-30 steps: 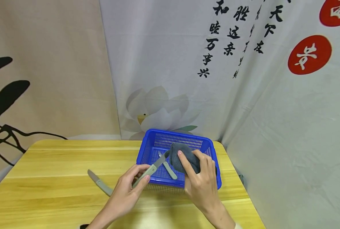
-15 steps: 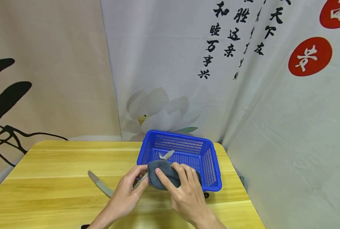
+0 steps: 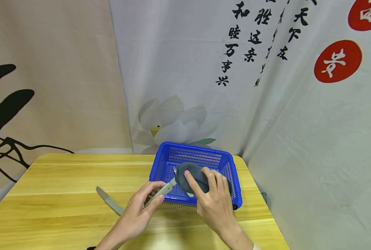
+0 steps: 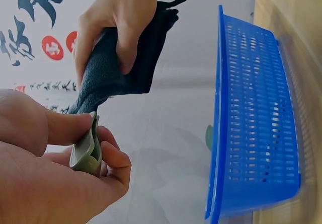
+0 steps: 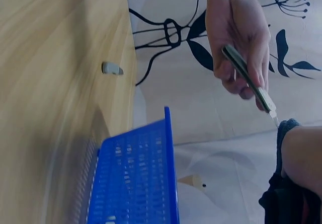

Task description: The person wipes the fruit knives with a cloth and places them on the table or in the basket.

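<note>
Over the blue basket [image 3: 158,163], my left hand [image 3: 136,211] grips the pale green handle of a folding knife [image 3: 165,190] between thumb and fingers. Its blade points up and right, mostly covered by a dark grey cloth [image 3: 193,176]. My right hand [image 3: 216,205] pinches the folded cloth around the blade, index finger lying along the top. In the left wrist view the slotted end of the knife's handle [image 4: 86,151] sticks out from the fist. The right wrist view shows the handle [image 5: 246,75] and a short piece of blade before the cloth.
Another folding knife [image 3: 111,204] lies unfolded on the wooden table [image 3: 63,194], left of my left hand. Cutlery with a pale handle [image 3: 189,194] lies in the basket, partly hidden by the cloth. A printed curtain [image 3: 179,69] hangs behind the table and along its right side.
The cloth slid down the blade toward the handle half a second ago, then back up and right toward the tip. The left hand stays nearly still.
</note>
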`<state>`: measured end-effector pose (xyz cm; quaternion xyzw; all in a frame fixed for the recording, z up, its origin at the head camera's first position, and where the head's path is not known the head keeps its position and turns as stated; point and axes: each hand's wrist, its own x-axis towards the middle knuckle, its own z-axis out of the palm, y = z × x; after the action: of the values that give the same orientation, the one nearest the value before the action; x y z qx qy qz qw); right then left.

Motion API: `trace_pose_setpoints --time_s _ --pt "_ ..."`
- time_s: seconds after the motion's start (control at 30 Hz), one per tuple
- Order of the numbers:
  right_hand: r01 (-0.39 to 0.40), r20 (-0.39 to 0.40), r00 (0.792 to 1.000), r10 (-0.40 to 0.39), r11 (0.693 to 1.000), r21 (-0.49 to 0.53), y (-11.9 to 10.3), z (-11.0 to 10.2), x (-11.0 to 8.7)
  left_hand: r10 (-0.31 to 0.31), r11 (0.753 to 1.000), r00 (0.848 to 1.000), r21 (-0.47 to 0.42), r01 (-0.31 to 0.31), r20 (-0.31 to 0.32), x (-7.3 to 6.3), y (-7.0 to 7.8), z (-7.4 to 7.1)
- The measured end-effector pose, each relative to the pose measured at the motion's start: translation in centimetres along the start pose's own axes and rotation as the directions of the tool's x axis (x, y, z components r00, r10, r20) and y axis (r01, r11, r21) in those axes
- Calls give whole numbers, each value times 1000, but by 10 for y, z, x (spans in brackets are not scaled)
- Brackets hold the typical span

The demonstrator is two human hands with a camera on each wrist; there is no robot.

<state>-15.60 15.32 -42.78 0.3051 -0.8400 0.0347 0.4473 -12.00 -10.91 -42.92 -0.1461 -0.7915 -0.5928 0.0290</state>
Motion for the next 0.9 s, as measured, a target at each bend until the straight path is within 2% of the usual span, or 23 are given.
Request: trace_pose_setpoints --time_s 0.2,0.3,0.43,0.53,0.7,0.9 --pt "-26 -46 999 26 1000 2 15 0 3 23 1000 1000 6 -23 14 -1 -1 -2" --pt "-47 -41 998 47 999 3 23 -2 3 20 1000 999 -14 -20 38 -2 -1 -3" --pt "-77 -26 997 77 997 -19 34 -6 1 -6 999 998 -42 9 66 -3 -2 -6" --pt "-94 -57 994 93 995 -14 38 -8 1 -40 997 997 -56 44 72 -3 -2 -6" --pt "-67 -111 991 71 997 38 29 -10 2 -63 996 997 -60 66 52 -2 -2 -6" --pt "30 -68 997 -27 998 53 1 -10 -1 -43 997 999 -70 44 13 0 -2 -3"
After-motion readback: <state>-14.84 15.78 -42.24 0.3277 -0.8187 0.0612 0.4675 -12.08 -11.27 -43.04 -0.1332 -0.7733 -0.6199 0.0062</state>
